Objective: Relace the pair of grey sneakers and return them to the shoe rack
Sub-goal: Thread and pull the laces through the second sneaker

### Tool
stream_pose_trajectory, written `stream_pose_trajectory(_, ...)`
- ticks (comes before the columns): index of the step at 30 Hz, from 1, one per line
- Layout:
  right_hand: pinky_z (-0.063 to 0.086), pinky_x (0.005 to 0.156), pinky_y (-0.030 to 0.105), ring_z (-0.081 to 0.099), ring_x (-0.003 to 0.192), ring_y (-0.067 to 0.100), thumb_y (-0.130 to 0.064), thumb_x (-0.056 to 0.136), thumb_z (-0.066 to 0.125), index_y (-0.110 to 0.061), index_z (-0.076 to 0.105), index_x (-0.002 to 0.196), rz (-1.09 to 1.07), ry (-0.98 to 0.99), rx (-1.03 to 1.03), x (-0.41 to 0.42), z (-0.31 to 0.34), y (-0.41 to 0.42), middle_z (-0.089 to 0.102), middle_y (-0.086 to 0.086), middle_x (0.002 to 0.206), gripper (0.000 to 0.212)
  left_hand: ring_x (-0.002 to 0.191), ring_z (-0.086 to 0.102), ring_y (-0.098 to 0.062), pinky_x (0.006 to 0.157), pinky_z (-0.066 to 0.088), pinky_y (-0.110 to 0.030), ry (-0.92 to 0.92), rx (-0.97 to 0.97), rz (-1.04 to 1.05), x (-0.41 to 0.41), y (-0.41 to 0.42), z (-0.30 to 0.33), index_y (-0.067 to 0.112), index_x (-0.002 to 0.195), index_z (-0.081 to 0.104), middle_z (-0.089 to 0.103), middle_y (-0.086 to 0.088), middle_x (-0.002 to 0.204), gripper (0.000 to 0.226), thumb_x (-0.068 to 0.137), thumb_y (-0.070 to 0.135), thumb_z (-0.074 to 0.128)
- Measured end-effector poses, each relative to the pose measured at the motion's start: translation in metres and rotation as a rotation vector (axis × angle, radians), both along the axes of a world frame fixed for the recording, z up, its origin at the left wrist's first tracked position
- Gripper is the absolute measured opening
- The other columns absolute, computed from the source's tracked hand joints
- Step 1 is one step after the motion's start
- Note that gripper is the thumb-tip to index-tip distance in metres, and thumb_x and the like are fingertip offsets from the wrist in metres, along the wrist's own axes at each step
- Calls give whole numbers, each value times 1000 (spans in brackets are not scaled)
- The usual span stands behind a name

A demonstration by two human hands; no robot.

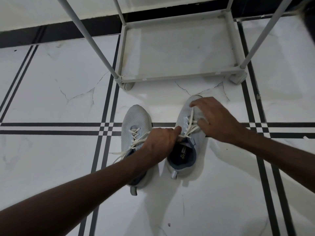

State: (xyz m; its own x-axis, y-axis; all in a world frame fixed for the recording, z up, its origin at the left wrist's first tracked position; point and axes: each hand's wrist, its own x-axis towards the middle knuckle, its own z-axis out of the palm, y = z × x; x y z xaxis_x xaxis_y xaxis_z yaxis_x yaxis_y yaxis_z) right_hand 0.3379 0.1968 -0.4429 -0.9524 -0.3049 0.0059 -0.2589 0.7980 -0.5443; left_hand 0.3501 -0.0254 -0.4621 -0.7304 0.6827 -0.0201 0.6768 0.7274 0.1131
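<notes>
Two grey sneakers stand side by side on the floor, toes pointing away from me. The left sneaker (pixel 134 121) has white laces, their loose ends trailing to the left. The right sneaker (pixel 183 150) shows its dark inside. My left hand (pixel 160 142) rests between the shoes, with its index finger pressing on the lace crossing of the right sneaker. My right hand (pixel 216 120) is over the right sneaker's front and pinches a white lace end (pixel 191 114) pulled toward the toe. The grey shoe rack (pixel 179 77) stands just beyond the shoes.
The rack's bottom shelf (pixel 177 51) is bare, framed by slanted grey poles (pixel 88 38) and round feet. The floor is white marble tile with black stripe lines (pixel 51 128). A black skirting runs along the wall behind.
</notes>
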Motion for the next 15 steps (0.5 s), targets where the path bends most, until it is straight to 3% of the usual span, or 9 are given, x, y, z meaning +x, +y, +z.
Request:
stream_pose_trajectory(2, 44, 101, 43, 53, 114, 28, -17, 74, 56, -8, 59, 124, 241, 64, 162, 14, -15, -12, 63, 11, 119, 51, 40, 56, -29, 45, 21, -24, 34, -6, -24, -1, 1, 0, 9, 94, 60, 63, -4, 57, 22, 79, 19, 71)
stream_pose_trajectory(4, 45, 93, 39, 54, 100, 27, -15, 79, 56, -9, 62, 111, 353, 130, 267, 24, -33, -16, 63, 10, 102, 34, 48, 59, -29, 46, 23, -26, 28, 9, -35, -3, 1, 0, 12, 93, 59, 66, -4, 65, 18, 87, 28, 64)
stream_pose_trajectory(6, 40, 82, 33, 50, 90, 25, -10, 81, 59, -12, 61, 100, 338, 192, 294, 25, -40, -14, 61, 8, 92, 19, 56, 60, -29, 48, 27, -29, 5, 7, -44, -5, 1, -4, 14, 91, 54, 67, -4, 73, 20, 94, 34, 53)
stream_pose_trajectory(11, 29, 60, 27, 50, 71, 23, -5, 78, 63, -8, 58, 88, 286, 207, 328, 28, -31, -16, 57, 12, 88, 11, 52, 58, -33, 48, 23, -31, -36, -32, -57, 1, -4, -4, 12, 91, 55, 67, -7, 69, 19, 96, 28, 48)
stream_pose_trajectory(13, 30, 55, 27, 49, 70, 21, -13, 84, 53, -9, 57, 87, 290, 183, 350, 32, -28, -17, 54, 12, 93, 6, 56, 60, -34, 50, 22, -31, -47, -35, -17, 4, -3, -4, 13, 93, 56, 69, -8, 72, 21, 97, 29, 44)
stream_pose_trajectory(15, 38, 49, 34, 54, 64, 26, -19, 89, 39, -10, 53, 87, 265, 114, 302, 36, -30, -16, 56, 12, 91, 16, 63, 62, -34, 53, 24, -33, -78, -73, 31, 6, 1, -4, 15, 98, 55, 70, -9, 79, 22, 100, 31, 40)
